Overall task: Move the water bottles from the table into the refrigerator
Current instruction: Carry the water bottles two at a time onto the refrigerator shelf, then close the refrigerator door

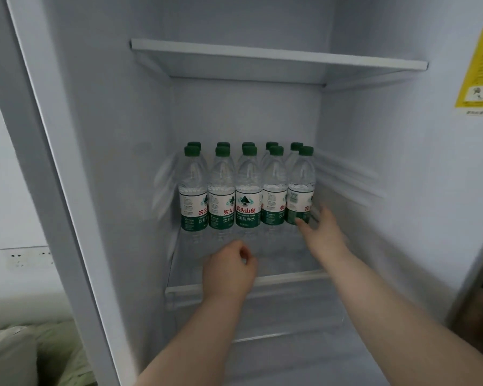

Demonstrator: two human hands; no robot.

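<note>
Neither hand gripped anything: the right hand [322,235] was spread, fingertips at the end bottle [300,188]; the left hand [229,270] curled loosely, below the water bottles [247,188] on the refrigerator shelf [279,280].

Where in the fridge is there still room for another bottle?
The upper shelf is bare. The front strip of the lower shelf, ahead of the bottles, is free between both hands. The back is crowded: two rows, wall to wall.

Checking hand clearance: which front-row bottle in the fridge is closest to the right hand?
The rightmost front-row bottle, by the fridge's right wall. The right hand has open fingers at its label; the other four front bottles stand farther left.
</note>
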